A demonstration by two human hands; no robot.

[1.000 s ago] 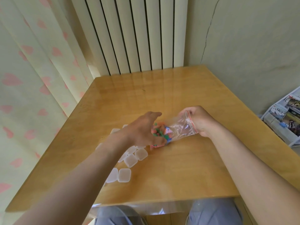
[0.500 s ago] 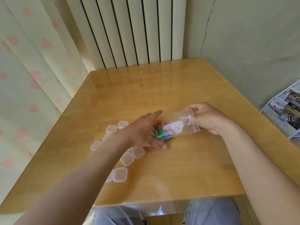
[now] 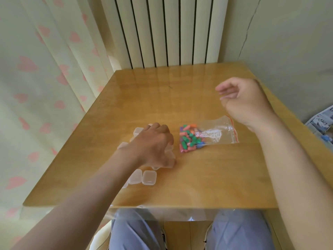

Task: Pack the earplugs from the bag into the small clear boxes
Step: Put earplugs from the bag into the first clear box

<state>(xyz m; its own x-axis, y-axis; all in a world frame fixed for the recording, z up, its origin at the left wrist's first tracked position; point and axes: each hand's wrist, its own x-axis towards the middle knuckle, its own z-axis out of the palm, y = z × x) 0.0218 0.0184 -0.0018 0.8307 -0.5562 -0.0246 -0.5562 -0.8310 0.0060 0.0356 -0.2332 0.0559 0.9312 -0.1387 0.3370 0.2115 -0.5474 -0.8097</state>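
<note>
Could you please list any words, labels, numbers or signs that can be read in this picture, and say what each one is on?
No text here can actually be read.
White printed patch on the clear bag: too blurred to read.
Printed papers at the picture's right edge: print too small and blurred to read.
Small clear boxes: no markings visible.

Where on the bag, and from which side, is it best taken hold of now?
Likely at the red zip edge, from the right: the bag lies flat, earplugs bunched at its left end, that edge empty and nearest the right hand.
</note>
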